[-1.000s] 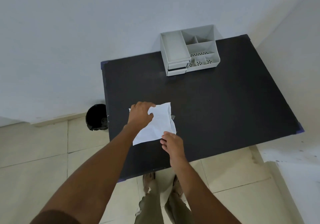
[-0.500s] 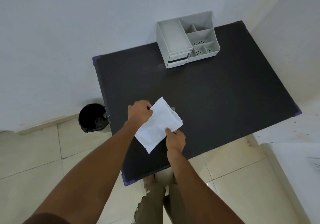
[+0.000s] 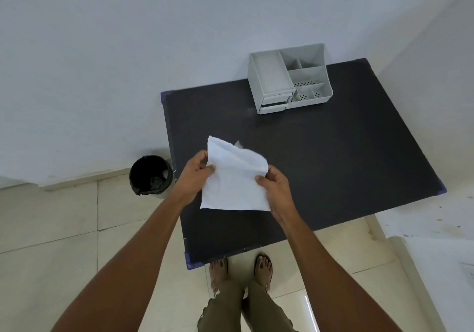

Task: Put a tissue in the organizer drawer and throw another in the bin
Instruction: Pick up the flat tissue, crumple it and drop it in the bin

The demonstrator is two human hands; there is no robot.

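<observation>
Both hands hold one white tissue [image 3: 234,180] up above the near left part of the dark worktop [image 3: 333,165]. The left hand [image 3: 196,175] has its fingers [image 3: 210,169] pinched on the tissue's left edge, and the right hand [image 3: 275,185] has its fingers clamped on the right edge. A small pale corner shows just behind the top of the sheet; whether it is a second tissue or a fold of this one I cannot tell.

As I judge it, the task is at an early stage — neither half looks done. The grey organizer [image 3: 288,77] stands at the far edge of the worktop against the wall, well apart from the hands, and its two small drawers [image 3: 274,103] on the left front look shut or nearly so, so one must be pulled out before a tissue goes in. The black bin [image 3: 150,175] stands on the floor just beside the worktop's left edge, near the left hand, open at the top with something dark and crumpled inside.

Nothing lies on the worktop between hands and organizer — the way looks free
</observation>
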